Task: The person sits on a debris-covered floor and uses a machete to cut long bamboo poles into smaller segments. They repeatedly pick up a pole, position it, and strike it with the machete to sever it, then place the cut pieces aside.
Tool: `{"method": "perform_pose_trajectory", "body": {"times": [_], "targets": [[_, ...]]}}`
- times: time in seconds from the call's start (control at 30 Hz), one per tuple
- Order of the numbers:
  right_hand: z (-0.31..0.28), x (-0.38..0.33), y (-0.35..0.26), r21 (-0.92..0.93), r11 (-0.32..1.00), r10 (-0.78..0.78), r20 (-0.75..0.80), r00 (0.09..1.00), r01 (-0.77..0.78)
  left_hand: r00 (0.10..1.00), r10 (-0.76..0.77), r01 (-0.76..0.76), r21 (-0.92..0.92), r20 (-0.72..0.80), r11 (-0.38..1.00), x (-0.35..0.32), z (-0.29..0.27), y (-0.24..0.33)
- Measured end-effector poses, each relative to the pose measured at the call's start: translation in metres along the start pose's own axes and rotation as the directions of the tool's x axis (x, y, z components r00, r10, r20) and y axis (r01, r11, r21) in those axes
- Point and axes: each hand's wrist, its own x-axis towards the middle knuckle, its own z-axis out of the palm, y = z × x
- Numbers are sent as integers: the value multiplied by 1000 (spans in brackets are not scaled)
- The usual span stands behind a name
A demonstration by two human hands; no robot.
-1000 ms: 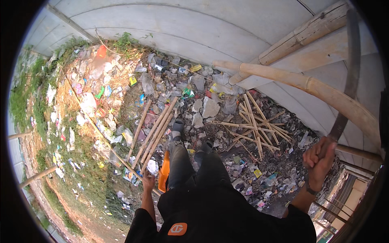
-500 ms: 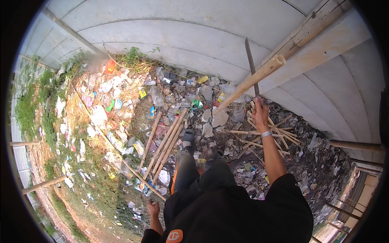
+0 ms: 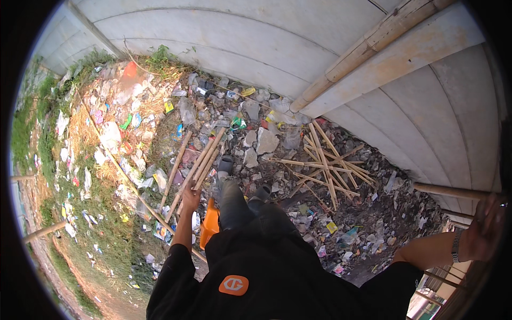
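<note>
The left hand [image 3: 190,197] reaches down over the lower part of a row of bamboo poles [image 3: 206,156], which lie side by side on the litter-strewn ground [image 3: 368,234] to the left of the person's legs; whether its grip has closed on one, I cannot tell. The right hand [image 3: 482,226] is raised out at the far right edge (blurred and dim there, with a metal watch [image 3: 456,245] on the wrist), so I cannot tell whether its grip is wide, narrow or holding something. An orange plastic object [image 3: 209,224] sits just beside the left leg. Right of the feet, thin bamboo sticks [image 3: 323,166] lie crossed in a loose heap, near broken slabs [image 3: 266,141]. A thick bamboo pole [image 3: 368,48] slants along the grey wall [image 3: 229,45].
</note>
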Motion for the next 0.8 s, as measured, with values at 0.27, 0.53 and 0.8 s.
{"method": "perform_pose_trajectory", "body": {"times": [0.27,0.53,0.8], "targets": [[-58,-326,335,-245,620,737,-145,660,-746,994,-91,95,86,-53,992,-149,9,-151],[-49,-396,551,-566,326,865,-144,480,-757,777,-543,591,74,-320,803,-329,-35,-254],[2,-116,249,-303,792,594,186,783,-530,941,-310,335,231,-137,914,-263,31,-206]]}}
